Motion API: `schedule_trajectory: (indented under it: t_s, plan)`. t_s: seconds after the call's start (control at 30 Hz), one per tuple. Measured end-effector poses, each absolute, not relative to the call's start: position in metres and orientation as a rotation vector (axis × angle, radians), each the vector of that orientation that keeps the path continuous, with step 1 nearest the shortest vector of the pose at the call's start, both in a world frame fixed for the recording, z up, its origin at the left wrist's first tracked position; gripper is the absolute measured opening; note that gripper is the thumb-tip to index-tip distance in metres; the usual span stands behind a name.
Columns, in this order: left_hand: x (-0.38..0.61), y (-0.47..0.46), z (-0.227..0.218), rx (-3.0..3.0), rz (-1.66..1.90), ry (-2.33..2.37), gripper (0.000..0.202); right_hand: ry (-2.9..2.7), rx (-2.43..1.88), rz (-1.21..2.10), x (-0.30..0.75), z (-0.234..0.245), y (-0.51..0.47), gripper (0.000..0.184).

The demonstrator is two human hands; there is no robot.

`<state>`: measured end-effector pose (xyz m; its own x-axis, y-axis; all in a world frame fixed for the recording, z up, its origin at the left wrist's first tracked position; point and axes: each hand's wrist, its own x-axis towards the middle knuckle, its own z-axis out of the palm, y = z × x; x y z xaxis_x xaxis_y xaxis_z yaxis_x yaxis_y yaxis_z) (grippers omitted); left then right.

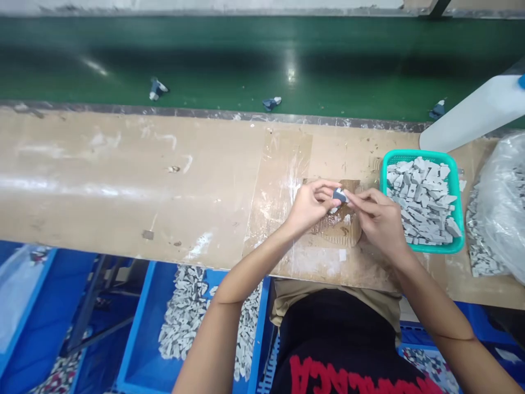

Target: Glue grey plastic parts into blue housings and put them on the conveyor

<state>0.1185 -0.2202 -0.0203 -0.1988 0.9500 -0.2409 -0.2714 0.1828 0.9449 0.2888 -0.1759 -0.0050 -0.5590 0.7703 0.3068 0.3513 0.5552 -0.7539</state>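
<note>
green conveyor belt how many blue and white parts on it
3 blue and white parts on the green conveyor belt: one left, one middle, one right beside the white container, which may hide more.

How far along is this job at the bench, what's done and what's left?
Hard to judge, but it looks early. Apparently done: a few blue-and-white pieces lying on the green conveyor belt. In hand: the left hand and right hand pinch a small blue-grey piece. Apparently left: the teal basket heaped with grey pieces, with more in the plastic bag.
</note>
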Motion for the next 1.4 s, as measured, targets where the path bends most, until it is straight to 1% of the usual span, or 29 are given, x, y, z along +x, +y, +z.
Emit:
schedule_trajectory:
  t_s: [0.07,0.13,0.2,0.3,0.4,0.43,0.53,0.6,0.63,0.7,0.77,0.83,0.93,1.03,1.1,1.17,1.23,1.33,1.4]
  plan:
    - [0.113,-0.218,-0.014,0.717,1.301,1.213,0.042,-2.149,-0.919,0.853,0.294,-0.001,-0.169,0.033]
    - [0.104,-0.217,-0.005,0.594,1.300,1.100,0.036,-2.078,-0.978,0.773,0.304,0.002,-0.160,0.038]
    - [0.095,-0.217,0.003,0.440,1.337,1.015,0.031,-1.935,-1.052,0.645,0.319,0.004,-0.148,0.036]
    - [0.078,-0.218,0.009,0.292,1.410,1.002,0.037,-1.802,-1.135,0.536,0.342,0.001,-0.132,0.032]
    - [0.058,-0.215,0.007,0.280,1.416,1.082,0.037,-1.861,-1.258,0.415,0.356,-0.007,-0.122,0.028]
    - [0.049,-0.211,0.004,0.310,1.432,1.128,0.036,-1.936,-1.289,0.367,0.358,-0.010,-0.121,0.029]
    - [0.008,-0.188,-0.006,0.512,1.571,1.394,0.033,-2.238,-1.352,0.205,0.356,-0.021,-0.122,0.039]
    - [-0.031,-0.163,-0.010,0.661,1.683,1.740,0.031,-2.389,-1.354,0.094,0.352,-0.027,-0.125,0.040]
    - [-0.052,-0.149,-0.011,0.687,1.694,1.964,0.034,-2.423,-1.346,0.042,0.350,-0.030,-0.125,0.037]
    - [-0.093,-0.122,-0.010,0.658,1.496,2.506,0.037,-2.453,-1.329,-0.032,0.346,-0.034,-0.126,0.031]
    - [-0.124,-0.100,-0.008,0.602,1.394,2.704,0.038,-2.454,-1.325,-0.082,0.345,-0.037,-0.126,0.029]
    - [-0.142,-0.085,-0.007,0.562,1.306,2.790,0.037,-2.462,-1.322,-0.115,0.345,-0.039,-0.125,0.025]
    - [-0.146,-0.070,-0.012,0.569,1.144,2.856,0.042,-2.449,-1.318,-0.107,0.345,-0.042,-0.124,0.022]
    - [-0.134,-0.063,-0.021,0.641,1.008,2.893,0.042,-2.401,-1.336,-0.044,0.345,-0.043,-0.125,0.025]
    - [-0.126,-0.063,-0.026,0.695,0.936,2.873,0.035,-2.390,-1.366,-0.005,0.344,-0.042,-0.125,0.025]
    - [-0.118,-0.066,-0.029,0.728,0.900,2.817,0.023,-2.395,-1.397,0.034,0.343,-0.041,-0.125,0.023]
    - [-0.111,-0.070,-0.027,0.735,0.920,2.753,0.016,-2.400,-1.413,0.086,0.342,-0.040,-0.125,0.021]
    - [-0.096,-0.078,-0.017,0.719,1.056,2.643,0.024,-2.352,-1.397,0.209,0.342,-0.037,-0.125,0.017]
    - [-0.079,-0.083,-0.008,0.696,1.180,2.516,0.028,-2.257,-1.375,0.350,0.343,-0.034,-0.124,0.014]
